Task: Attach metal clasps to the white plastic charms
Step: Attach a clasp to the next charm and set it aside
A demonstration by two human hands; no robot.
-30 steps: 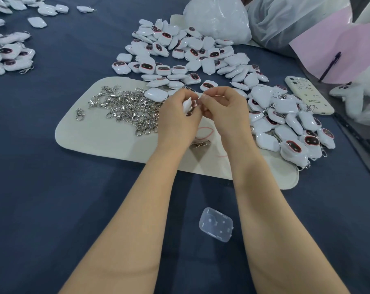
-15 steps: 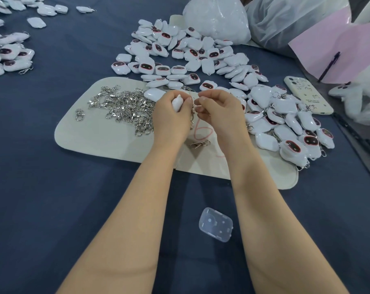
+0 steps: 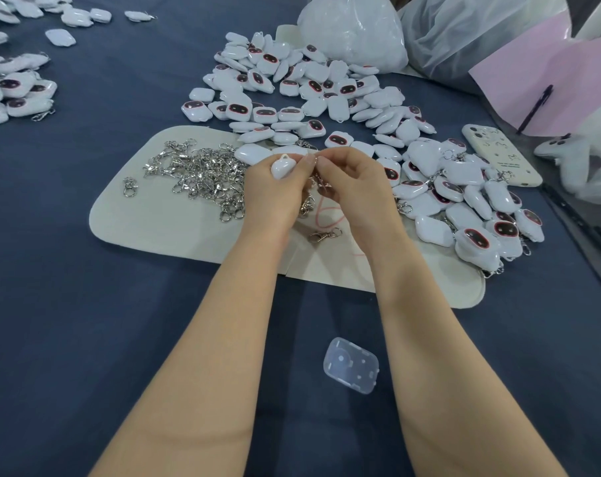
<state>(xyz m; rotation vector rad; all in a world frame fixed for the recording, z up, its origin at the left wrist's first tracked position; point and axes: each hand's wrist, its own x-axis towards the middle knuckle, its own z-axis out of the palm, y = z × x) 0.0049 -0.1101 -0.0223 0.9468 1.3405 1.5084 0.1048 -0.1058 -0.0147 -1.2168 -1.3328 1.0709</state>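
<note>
Charm [image 3: 282, 167] at frame centre, loop upward, gripped in left hand [image 3: 275, 194]. Right hand [image 3: 355, 191] pinches clasp [image 3: 321, 183] just beside it. Judgement: steady charm, line ring opening with loop, thread without forcing.

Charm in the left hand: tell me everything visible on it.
The charm is a small, rounded white piece, glossy like moulded plastic, with a little loop at its top pointing away from the person. The loop looks empty. Its plain side shows; no dark face is visible. The left hand grips its lower part over the cream mat.
</note>
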